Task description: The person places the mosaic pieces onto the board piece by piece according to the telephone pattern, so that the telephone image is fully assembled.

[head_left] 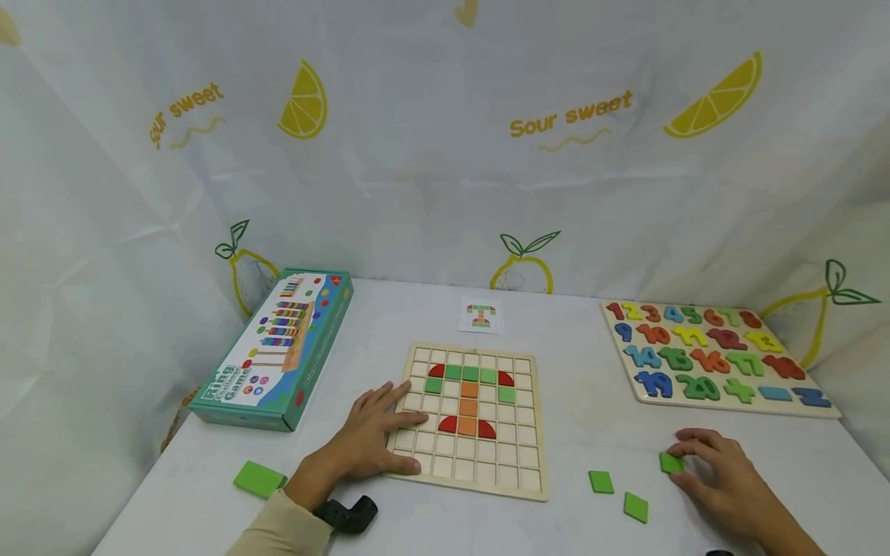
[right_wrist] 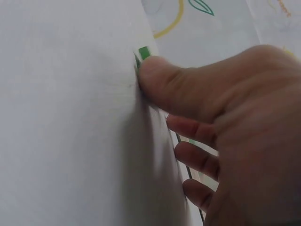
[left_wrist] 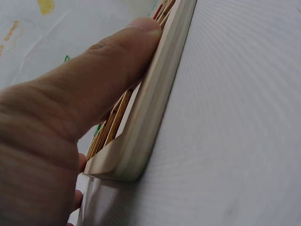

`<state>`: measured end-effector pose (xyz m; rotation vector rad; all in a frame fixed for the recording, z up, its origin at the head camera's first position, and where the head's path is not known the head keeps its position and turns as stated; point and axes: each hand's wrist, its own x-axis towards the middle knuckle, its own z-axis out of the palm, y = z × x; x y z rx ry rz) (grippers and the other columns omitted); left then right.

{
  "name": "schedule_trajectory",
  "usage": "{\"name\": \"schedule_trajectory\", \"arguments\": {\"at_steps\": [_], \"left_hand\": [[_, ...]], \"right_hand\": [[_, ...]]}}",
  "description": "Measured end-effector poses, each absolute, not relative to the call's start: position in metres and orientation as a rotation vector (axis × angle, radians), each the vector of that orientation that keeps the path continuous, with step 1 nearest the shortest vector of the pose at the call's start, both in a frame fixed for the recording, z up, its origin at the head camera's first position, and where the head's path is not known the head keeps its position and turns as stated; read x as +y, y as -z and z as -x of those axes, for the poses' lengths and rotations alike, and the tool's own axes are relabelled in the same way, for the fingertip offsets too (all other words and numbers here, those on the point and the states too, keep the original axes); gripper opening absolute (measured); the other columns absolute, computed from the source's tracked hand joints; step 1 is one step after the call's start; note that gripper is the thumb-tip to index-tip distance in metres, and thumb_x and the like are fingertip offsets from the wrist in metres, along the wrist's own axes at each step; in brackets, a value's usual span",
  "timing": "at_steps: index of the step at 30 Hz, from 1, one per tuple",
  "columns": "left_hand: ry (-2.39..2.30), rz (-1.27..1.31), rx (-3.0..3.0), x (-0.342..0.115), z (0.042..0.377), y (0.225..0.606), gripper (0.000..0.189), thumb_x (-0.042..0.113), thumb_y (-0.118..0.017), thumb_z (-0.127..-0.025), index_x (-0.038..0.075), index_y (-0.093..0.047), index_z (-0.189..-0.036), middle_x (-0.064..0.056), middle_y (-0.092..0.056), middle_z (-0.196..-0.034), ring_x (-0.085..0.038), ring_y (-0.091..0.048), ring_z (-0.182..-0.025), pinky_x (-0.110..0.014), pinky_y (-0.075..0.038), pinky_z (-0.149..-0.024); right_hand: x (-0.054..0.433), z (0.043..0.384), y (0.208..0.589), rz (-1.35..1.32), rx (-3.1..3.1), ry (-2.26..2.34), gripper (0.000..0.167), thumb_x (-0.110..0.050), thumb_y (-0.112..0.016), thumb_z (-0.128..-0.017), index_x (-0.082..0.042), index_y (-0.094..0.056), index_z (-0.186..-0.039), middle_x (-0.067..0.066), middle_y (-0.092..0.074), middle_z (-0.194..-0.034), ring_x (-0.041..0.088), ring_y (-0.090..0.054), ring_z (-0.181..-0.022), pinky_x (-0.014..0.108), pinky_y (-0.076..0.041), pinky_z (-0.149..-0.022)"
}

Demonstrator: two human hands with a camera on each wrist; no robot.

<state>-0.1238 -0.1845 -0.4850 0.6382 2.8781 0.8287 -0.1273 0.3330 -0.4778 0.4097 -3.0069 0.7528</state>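
Observation:
My left hand (head_left: 368,436) rests with spread fingers on the left edge of a wooden grid board (head_left: 487,472). In the left wrist view its thumb (left_wrist: 117,59) lies along the board's rim (left_wrist: 150,108). Red quarter-circle pieces (head_left: 447,424), green squares (head_left: 507,394) and orange squares (head_left: 469,407) form a T-like figure on the grid. To the right of the board, my right hand (head_left: 726,483) pinches a green square tile (head_left: 670,462) between thumb and fingers, at the tabletop. Two more green tiles, one nearer the board (head_left: 601,482) and one in front (head_left: 636,507), lie flat close by.
Behind the board lies a picture card (head_left: 480,316) showing a similar figure. A boxed ring game (head_left: 278,347) is at the left, with a green block (head_left: 259,479) in front of it, near my left wrist. A number puzzle board (head_left: 716,355) occupies the back right.

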Motion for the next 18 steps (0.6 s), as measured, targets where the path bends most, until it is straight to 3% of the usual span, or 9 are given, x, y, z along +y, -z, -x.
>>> {"name": "schedule_trajectory", "arguments": {"at_steps": [9,14,18], "left_hand": [[-0.838,-0.628,2.878,-0.184,0.123,0.484,0.076,0.067,-0.074,-0.068,0.031,-0.061,-0.134,-0.004,-0.022,-0.158,-0.033,-0.010,-0.143,-0.057,-0.007,-0.109],[-0.813,-0.621,2.878,-0.184,0.123,0.483,0.077,0.068,-0.073,-0.068,0.031,-0.060,-0.134,-0.002,-0.021,-0.158,-0.031,-0.009,-0.144,-0.055,-0.005,-0.109],[-0.809,-0.630,2.880,-0.184,0.123,0.483,0.077,0.068,-0.073,-0.068,0.031,-0.060,-0.134,-0.003,-0.021,-0.158,-0.032,-0.009,-0.144,-0.055,-0.006,-0.109]], "right_hand": [[0.316,0.123,0.455,-0.324,-2.872,-0.734,0.028,-0.006,-0.081,-0.077,-0.004,-0.069,-0.102,0.007,-0.063,-0.097,0.032,-0.058,-0.089,0.058,-0.049,-0.073],[0.301,0.119,0.436,-0.365,-2.796,-0.723,0.030,-0.010,-0.084,-0.075,-0.009,-0.071,-0.102,0.000,-0.064,-0.095,0.026,-0.059,-0.083,0.037,-0.054,-0.068],[0.285,0.116,0.419,-0.427,-2.724,-0.730,0.031,-0.012,-0.085,-0.074,-0.013,-0.071,-0.101,-0.004,-0.064,-0.095,0.016,-0.056,-0.083,0.021,-0.050,-0.069]]}}
